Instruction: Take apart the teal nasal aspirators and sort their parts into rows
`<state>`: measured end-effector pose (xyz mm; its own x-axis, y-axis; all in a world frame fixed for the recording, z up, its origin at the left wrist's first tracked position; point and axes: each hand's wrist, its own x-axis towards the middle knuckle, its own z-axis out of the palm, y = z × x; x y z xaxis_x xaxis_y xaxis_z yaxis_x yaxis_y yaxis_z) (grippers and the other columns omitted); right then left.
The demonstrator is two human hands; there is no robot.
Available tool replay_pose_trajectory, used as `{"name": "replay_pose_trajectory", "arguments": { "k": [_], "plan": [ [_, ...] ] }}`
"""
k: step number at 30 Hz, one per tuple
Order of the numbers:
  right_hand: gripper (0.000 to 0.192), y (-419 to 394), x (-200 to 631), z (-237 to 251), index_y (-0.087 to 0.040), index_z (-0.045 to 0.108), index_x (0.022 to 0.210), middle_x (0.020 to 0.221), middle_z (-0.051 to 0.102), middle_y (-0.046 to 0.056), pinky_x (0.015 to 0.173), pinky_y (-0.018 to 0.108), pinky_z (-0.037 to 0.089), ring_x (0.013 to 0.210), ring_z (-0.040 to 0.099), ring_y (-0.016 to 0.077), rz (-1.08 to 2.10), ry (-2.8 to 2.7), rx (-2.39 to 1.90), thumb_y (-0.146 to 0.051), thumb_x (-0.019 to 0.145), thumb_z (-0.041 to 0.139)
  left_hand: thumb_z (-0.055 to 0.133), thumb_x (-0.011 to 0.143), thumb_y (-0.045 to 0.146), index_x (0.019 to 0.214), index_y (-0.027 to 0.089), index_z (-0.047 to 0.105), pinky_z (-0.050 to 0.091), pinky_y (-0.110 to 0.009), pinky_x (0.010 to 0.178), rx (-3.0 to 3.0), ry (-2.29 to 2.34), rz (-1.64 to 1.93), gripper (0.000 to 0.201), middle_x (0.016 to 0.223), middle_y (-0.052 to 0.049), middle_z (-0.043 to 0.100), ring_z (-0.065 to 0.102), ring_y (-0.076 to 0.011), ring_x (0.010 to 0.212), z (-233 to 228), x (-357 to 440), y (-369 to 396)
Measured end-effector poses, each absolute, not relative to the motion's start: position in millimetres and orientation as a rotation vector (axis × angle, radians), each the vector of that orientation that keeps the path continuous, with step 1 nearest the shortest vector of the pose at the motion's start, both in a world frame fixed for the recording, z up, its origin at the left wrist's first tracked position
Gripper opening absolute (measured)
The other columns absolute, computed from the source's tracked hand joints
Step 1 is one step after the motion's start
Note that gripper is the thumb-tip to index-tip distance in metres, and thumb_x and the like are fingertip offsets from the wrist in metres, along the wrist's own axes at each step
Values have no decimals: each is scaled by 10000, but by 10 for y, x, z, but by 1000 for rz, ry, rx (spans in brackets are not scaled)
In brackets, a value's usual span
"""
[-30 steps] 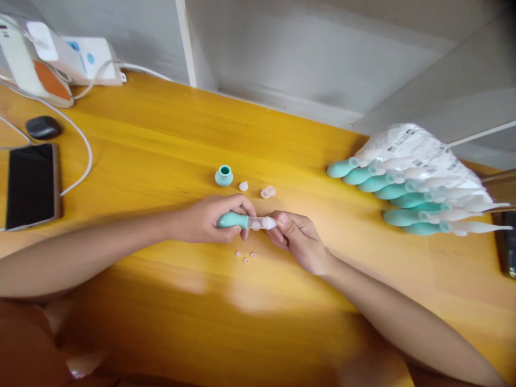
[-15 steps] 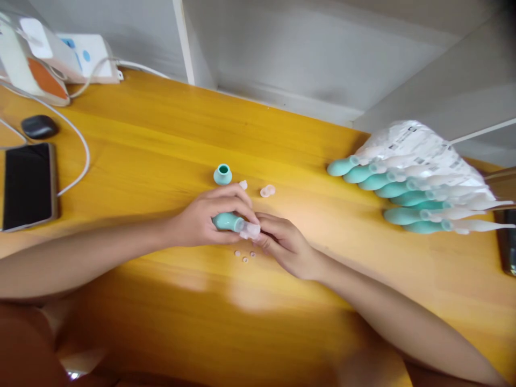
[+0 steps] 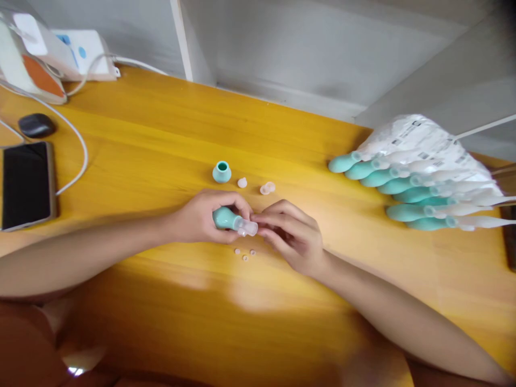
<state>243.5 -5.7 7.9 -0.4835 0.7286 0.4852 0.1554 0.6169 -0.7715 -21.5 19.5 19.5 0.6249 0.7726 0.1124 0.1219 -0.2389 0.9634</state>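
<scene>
My left hand point(image 3: 197, 217) is wrapped round a teal rubber squeeze bulb point(image 3: 224, 218) lying on its side. A clear plastic connector point(image 3: 249, 227) sits on the bulb's neck and points right. My right hand point(image 3: 294, 234) has thumb and forefinger at the connector's free end, the other fingers curled. Behind the hands stand a teal open-topped bulb part point(image 3: 221, 172), a small whitish cap point(image 3: 242, 183) and clear connector pieces point(image 3: 267, 187). In front of them lie three tiny pale rings, one of them a ring point(image 3: 245, 258) nearest me.
Several teal bulbs with long clear tips lie in a row point(image 3: 397, 185) at the right, against a white printed plastic bag point(image 3: 419, 140). At the left are a phone point(image 3: 27, 185), a black mouse point(image 3: 37, 125), a white cable point(image 3: 83, 156) and a power strip point(image 3: 91, 54).
My right hand has shifted slightly right and its fingers have loosened around the connector, which now shows more fully. My left fingers have drawn back, uncovering the whitish cap.
</scene>
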Motion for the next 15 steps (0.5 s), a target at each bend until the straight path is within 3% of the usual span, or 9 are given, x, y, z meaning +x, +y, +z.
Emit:
{"name": "replay_pose_trajectory", "arguments": {
  "k": [8, 15],
  "plan": [
    [241, -54, 2449, 109, -249, 808, 1253, 1032, 758, 64, 667, 287, 646, 806, 752, 167, 784, -1993, -711, -145, 1035, 807, 817, 938, 333, 1035, 203, 723, 589, -301, 852, 1690, 790, 715, 188, 1062, -49, 842, 771, -186, 943, 233, -187, 186],
    [99, -17, 2430, 80, -224, 767, 1065, 967, 731, 37, 618, 262, 591, 751, 692, 140, 1040, -1937, -721, -199, 997, 833, 798, 919, 289, 1035, 202, 728, 562, -296, 811, 1762, 800, 633, 161, 1014, -33, 830, 747, -180, 884, 259, -194, 191]
  ]
}}
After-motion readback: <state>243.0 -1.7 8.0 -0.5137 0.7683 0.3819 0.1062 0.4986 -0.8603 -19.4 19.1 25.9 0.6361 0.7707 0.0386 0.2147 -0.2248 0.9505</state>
